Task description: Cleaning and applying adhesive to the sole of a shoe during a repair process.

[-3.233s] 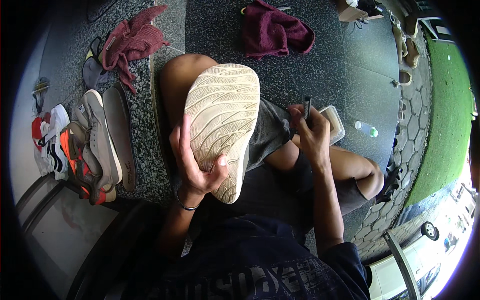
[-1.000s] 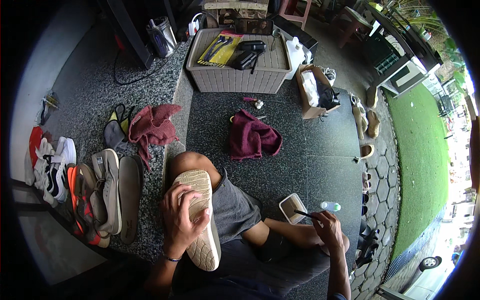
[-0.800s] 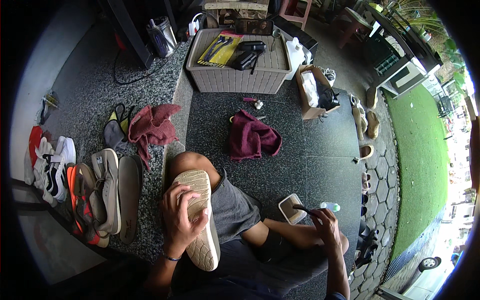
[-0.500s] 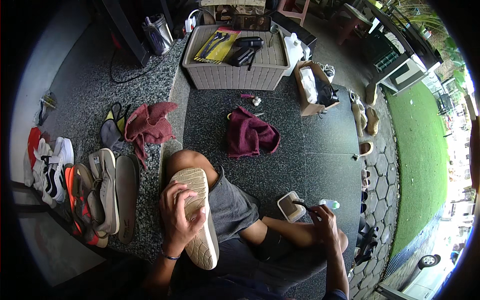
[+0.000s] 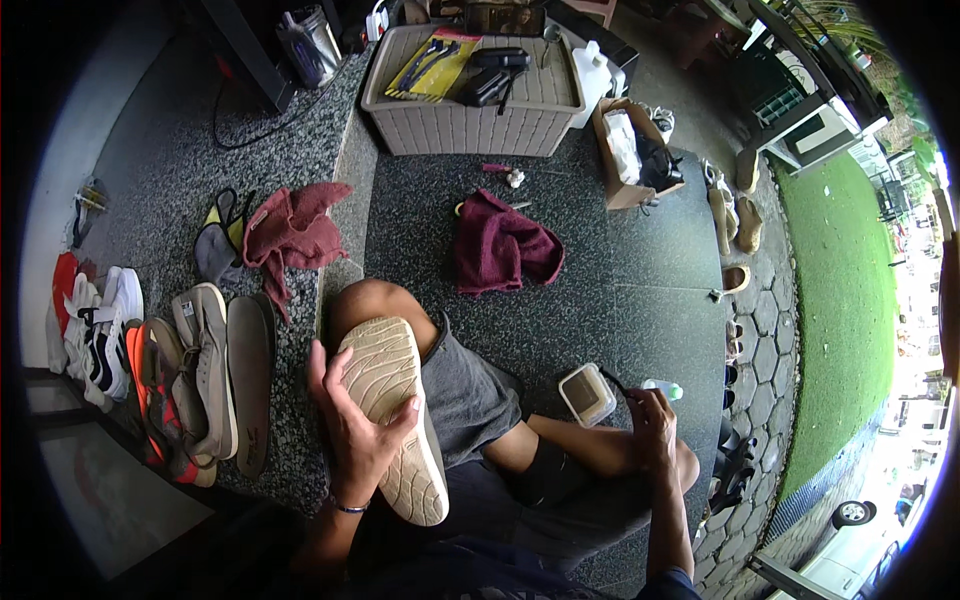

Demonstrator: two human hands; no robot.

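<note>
A shoe (image 5: 400, 440) rests sole up against my raised knee, its tan rubber sole patterned with wavy grooves. My left hand (image 5: 365, 430) grips it, thumb lying on the sole and fingers along the left edge. Over my other leg, my right hand (image 5: 653, 420) is closed round a thin black brush (image 5: 612, 378), whose far end is by the rim of a small rectangular tub (image 5: 571, 380). That tub holds a greyish liquid. Beyond my right hand lies a small clear bottle (image 5: 662, 389) with a green end.
Several shoes (image 5: 205, 370) and a dark insole (image 5: 250, 385) line the ledge at left, below a red cloth (image 5: 290, 235). A maroon cloth (image 5: 500, 245) lies on the dark floor. Farther back stand a lidded grey bin (image 5: 470, 120) and a cardboard box (image 5: 627, 185).
My right hand has drawn the brush up from inside the tub to its rim. My left fingers have straightened and slid toward the shoe's left edge. The view has shifted slightly.
</note>
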